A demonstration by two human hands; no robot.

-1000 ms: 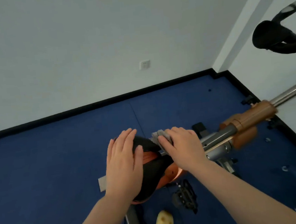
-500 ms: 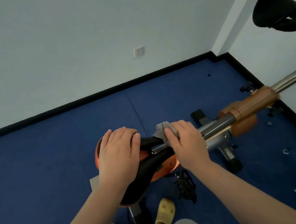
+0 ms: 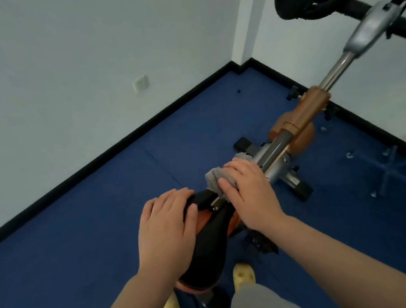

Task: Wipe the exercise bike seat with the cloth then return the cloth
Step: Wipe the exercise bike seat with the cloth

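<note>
Cloth [image 3: 215,178] bunched under right hand [image 3: 249,191], pressed at seat [image 3: 210,240] nose.
Soft, light, should bunch w/ any pinch; left hand [image 3: 167,229] lies flat, fingers spread, bracing seat beside it; seat looks firm, smooth, prob. slick.

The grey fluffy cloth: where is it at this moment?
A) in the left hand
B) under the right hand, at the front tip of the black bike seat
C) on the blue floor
B: the grey fluffy cloth lies under the right hand at the black bike seat tip.
</note>
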